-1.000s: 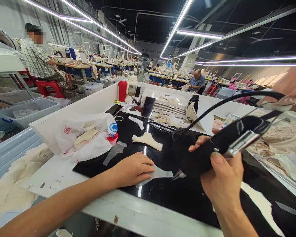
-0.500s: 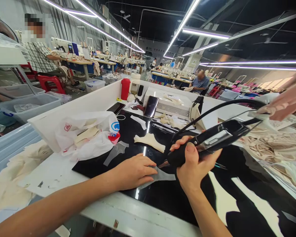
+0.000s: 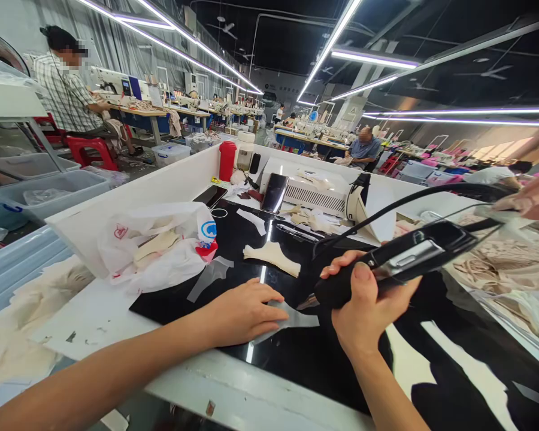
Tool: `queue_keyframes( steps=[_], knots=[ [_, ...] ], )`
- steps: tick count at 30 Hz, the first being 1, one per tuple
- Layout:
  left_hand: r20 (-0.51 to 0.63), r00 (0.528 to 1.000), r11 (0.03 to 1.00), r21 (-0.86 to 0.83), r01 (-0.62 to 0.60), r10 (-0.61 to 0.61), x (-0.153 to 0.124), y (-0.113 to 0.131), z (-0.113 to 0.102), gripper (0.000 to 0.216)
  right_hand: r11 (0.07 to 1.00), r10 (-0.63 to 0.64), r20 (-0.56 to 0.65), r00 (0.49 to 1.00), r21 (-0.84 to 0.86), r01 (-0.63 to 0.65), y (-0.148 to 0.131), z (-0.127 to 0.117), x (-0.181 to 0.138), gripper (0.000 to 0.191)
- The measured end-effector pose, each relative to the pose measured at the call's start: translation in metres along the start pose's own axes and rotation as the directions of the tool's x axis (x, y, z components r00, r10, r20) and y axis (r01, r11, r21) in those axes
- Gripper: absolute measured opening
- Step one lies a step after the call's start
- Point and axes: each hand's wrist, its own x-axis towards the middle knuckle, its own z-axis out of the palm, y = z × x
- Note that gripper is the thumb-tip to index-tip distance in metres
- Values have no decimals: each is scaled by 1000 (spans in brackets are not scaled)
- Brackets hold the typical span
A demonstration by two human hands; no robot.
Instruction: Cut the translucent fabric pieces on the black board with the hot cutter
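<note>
My left hand lies flat, fingers stretched out, on a translucent grey pattern-shaped piece that rests on a glossy black board. My right hand is wrapped round a black corded hand tool with a silver panel and a pointed metal tip. That tip is just above the right part of the grey piece; whether it touches cannot be made out. Farther up lies a cream shaped piece, with another translucent piece to its left. Two cream pieces, one a long strip, lie right of my right forearm.
A white plastic bag with cream scraps sits at left. Behind the board stand a phone, a red bottle and a white vented machine. The tool's black cord arches rightward. Beige fabric is heaped at right.
My right hand has moved the tool slightly to the right, so its tip has drawn away from my left fingertips. My left hand stays in place.
</note>
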Motion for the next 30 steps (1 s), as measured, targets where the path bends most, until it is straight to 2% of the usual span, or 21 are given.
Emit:
queue_keyframes(
  steps=[7,15,20,26,30],
  knots=[
    [48,999,996,-89,16,-12,0,-1,-8,23,998,8,-16,1000,-58,-9,-4,-6,-7,40],
    [79,996,997,-63,38,-33,3,3,-9,30,997,21,-56,998,-68,-24,-16,-6,-20,48],
    [63,998,998,-57,19,-15,3,2,-7,30,998,5,-58,998,-68,-9,-16,-3,-13,43],
    [79,997,999,-45,28,-25,2,2,-6,33,999,26,-15,1000,21,-26,-10,9,-9,42],
    [77,997,999,-41,27,-23,1,1,-4,33,999,32,14,999,13,-32,-3,13,-13,46]
  ],
)
